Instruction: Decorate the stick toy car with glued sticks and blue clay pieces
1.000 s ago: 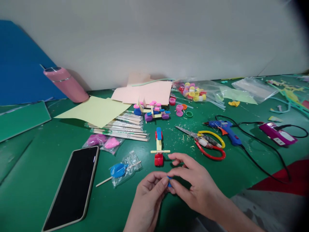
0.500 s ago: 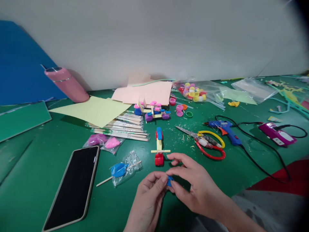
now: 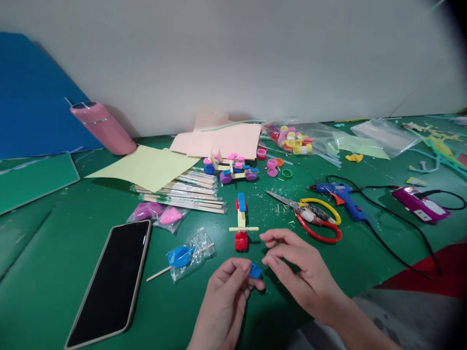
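Note:
My left hand (image 3: 228, 294) pinches a small blue cap (image 3: 255, 271) between thumb and fingertips, low over the green table (image 3: 54, 272). My right hand (image 3: 297, 272) hovers just right of the cap, fingers curled and apart, holding nothing. Just beyond the hands stands a small stick model (image 3: 241, 221) with a red cap at its near end and a blue cap at its far end. A second model (image 3: 230, 169) with pink, blue and purple caps sits farther back.
A black phone (image 3: 109, 279) lies at the left, beside a bagged blue lollipop (image 3: 184, 255). Scissors (image 3: 310, 214), a blue glue gun (image 3: 341, 197) with its cord, wooden sticks (image 3: 182, 192), paper sheets, a bag of caps (image 3: 292, 137) and a pink bottle (image 3: 102, 127) surround the area.
My right hand has let go of the blue cap and drawn slightly right. The left hand keeps the cap, now more exposed.

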